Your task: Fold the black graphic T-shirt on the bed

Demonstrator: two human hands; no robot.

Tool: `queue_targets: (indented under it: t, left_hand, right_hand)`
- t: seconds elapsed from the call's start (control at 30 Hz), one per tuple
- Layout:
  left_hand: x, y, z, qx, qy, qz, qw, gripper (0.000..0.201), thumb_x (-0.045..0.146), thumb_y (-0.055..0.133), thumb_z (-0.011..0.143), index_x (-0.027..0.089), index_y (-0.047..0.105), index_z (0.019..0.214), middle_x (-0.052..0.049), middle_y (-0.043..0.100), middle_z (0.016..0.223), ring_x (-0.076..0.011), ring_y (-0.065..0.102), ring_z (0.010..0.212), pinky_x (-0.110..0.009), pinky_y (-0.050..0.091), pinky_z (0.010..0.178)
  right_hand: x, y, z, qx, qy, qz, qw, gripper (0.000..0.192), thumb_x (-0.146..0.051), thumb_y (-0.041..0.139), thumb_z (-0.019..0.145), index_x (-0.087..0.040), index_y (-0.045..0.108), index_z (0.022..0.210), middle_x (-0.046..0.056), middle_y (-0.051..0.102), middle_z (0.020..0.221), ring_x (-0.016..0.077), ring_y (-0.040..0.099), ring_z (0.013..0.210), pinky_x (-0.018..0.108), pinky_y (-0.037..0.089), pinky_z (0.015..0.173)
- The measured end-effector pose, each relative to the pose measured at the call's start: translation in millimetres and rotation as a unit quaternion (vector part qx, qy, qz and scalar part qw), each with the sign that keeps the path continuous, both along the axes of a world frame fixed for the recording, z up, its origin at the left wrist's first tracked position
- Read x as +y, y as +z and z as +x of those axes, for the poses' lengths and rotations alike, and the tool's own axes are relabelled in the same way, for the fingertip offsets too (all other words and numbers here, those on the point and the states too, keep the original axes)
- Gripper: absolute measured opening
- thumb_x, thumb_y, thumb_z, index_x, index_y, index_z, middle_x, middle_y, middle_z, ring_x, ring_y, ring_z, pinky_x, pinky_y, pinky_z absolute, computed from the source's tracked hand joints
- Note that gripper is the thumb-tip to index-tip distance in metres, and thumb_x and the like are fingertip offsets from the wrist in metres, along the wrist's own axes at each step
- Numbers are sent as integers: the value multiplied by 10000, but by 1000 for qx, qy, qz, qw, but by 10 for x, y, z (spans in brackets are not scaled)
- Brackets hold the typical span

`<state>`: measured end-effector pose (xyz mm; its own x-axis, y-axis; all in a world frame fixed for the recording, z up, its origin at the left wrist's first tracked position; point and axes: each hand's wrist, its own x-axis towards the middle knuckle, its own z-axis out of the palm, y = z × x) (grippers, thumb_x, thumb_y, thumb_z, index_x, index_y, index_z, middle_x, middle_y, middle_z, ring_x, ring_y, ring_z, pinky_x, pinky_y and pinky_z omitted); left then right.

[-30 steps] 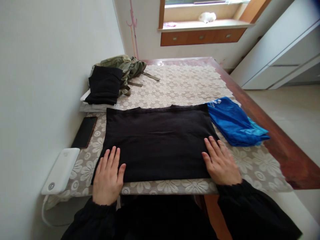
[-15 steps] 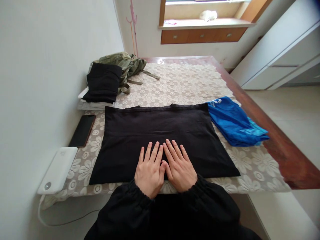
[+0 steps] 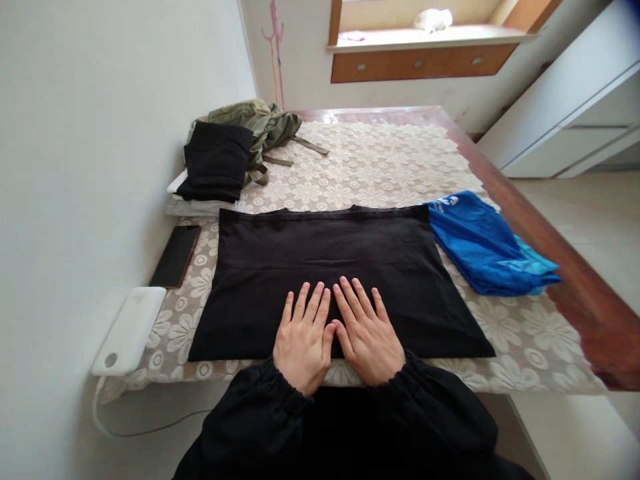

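My left hand (image 3: 303,339) and my right hand (image 3: 367,335) lie flat, side by side, on the near edge of the black cloth (image 3: 330,267). My thumbs touch each other. My fingers (image 3: 313,303) are spread out a little and point away from me, and they grip nothing. My black sleeves (image 3: 350,427) cover my arms up to the wrists.

The black cloth is folded flat and lies in the middle of the table (image 3: 565,280), on a white lace cover (image 3: 380,167) with flowers on it.

To the left of the cloth sit a white power bank (image 3: 131,330) and, just past it, a dark phone (image 3: 176,255). To the right, touching the cloth's far corner, lies a crumpled blue shirt (image 3: 487,243).

Farther back on the left is a folded black pile (image 3: 216,162) on something white. A green bag (image 3: 260,123) lies just behind it.
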<state>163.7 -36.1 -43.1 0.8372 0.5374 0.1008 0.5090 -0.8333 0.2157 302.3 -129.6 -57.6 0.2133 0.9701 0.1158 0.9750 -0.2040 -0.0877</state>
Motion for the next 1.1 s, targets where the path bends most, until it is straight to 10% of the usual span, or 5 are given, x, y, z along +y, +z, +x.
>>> queue_targets:
  t: [0.27, 0.67, 0.93, 1.1]
  left_hand:
    - [146, -27, -583, 23, 138, 53, 989, 752, 544, 451, 1001, 210, 232, 1639, -63, 280, 1685, -339, 222, 1568, -581, 240, 1269]
    - [27, -9, -905, 28, 92, 78, 992, 739, 461, 408, 1027, 177, 139, 1654, -108, 295, 1680, -312, 267, 1557, -535, 310, 1250]
    - [104, 149, -247, 96, -19, 40, 994, 664, 494, 473, 996, 262, 340, 1604, -62, 204, 1711, -445, 170, 1558, -758, 264, 1173]
    - [496, 304, 108, 164, -95, -13, 982, 731, 568, 551, 954, 305, 330, 1599, -42, 197, 1712, -456, 165, 1555, -822, 227, 1133]
  right_hand:
    - [-412, -51, 367, -30, -101, 26, 994, 737, -439, 417, 1036, -206, 112, 1664, 90, 162, 1714, 337, 183, 1573, 597, 212, 1247]
    - [-677, -5, 375, -44, -62, 25, 997, 793, -392, 391, 1042, -140, -38, 1658, 156, 165, 1705, 316, 252, 1556, 522, 317, 1231]
    - [-186, 233, 412, -34, 7, -85, 996, 665, -348, 426, 1006, -104, 305, 1613, 141, 239, 1687, 326, 243, 1556, 550, 291, 1238]
    - [420, 374, 553, -4, 26, -186, 982, 800, -572, 512, 963, -244, 239, 1639, 85, 134, 1717, 453, 163, 1549, 801, 249, 1121]
